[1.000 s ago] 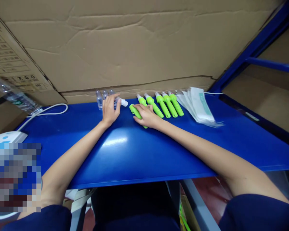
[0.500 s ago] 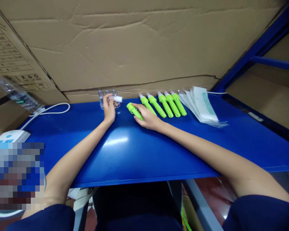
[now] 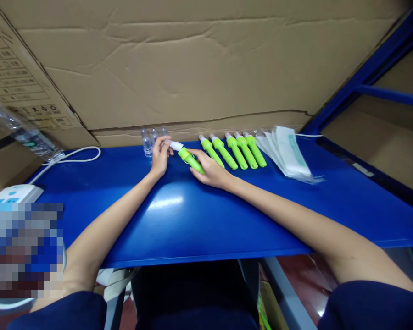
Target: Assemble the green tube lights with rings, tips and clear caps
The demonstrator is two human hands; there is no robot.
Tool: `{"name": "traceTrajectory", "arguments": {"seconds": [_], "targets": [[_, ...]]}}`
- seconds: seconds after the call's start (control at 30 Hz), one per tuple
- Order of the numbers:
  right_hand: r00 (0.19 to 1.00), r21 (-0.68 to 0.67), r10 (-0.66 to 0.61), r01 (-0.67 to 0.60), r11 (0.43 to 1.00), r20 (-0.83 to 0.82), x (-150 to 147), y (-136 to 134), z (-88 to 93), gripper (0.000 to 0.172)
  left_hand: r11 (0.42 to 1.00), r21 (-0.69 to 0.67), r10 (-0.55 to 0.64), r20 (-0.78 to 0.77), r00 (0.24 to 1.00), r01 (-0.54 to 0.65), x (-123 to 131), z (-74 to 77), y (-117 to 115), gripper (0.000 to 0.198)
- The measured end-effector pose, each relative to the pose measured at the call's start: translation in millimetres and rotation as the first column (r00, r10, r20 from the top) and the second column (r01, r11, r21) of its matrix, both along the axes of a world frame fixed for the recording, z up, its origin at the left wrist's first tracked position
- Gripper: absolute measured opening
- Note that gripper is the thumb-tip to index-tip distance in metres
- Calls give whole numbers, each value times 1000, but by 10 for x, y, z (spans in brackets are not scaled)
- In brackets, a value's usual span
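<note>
White collar (image 3: 177,146) now against green tube (image 3: 192,162)

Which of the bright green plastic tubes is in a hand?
The leftmost bright green plastic tube, gripped in the right hand; the other five green tubes lie on the smooth blue table, clear tips toward the brown cardboard sheet.

L | we stretch our left arm (image 3: 124,213) forward and inward | our left hand (image 3: 160,158) is closed in a pinch, fingers curled, near the other hand | R | we angle our right arm (image 3: 289,213) forward and leftward | our right hand (image 3: 213,170) grips, thumb and forefinger pointing left, back turned up
</note>
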State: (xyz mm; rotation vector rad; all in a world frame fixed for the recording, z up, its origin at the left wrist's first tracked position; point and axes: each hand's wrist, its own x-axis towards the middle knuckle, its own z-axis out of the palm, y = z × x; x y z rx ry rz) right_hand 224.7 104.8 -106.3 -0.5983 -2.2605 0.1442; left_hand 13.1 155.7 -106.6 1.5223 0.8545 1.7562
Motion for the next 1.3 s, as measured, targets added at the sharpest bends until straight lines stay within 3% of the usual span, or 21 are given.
{"name": "traceTrajectory", "arguments": {"seconds": [0.23,0.6,0.8,0.93,1.3], "targets": [[1000,9,-1,1,1000,7,2,-12,1,55,998,-62,23,-18,1000,-24,4,25,-18,26],[1000,10,-2,2,1000,13,0,4,-12,55,999,-44,7,-47,999,-9,-5,35,-31,25],[1000,-1,12,-12,1000,14,3,10,-17,56,998,8,-64,-176,982,66,41,64,-124,33],[1000,-25,12,-12,1000,10,7,0,-13,57,997,12,-67,-175,982,71,48,76,-147,36],[992,-65,-124,126,990,37,0,-70,15,57,987,-46,-161,-192,968,155,47,74,-152,60]]}}
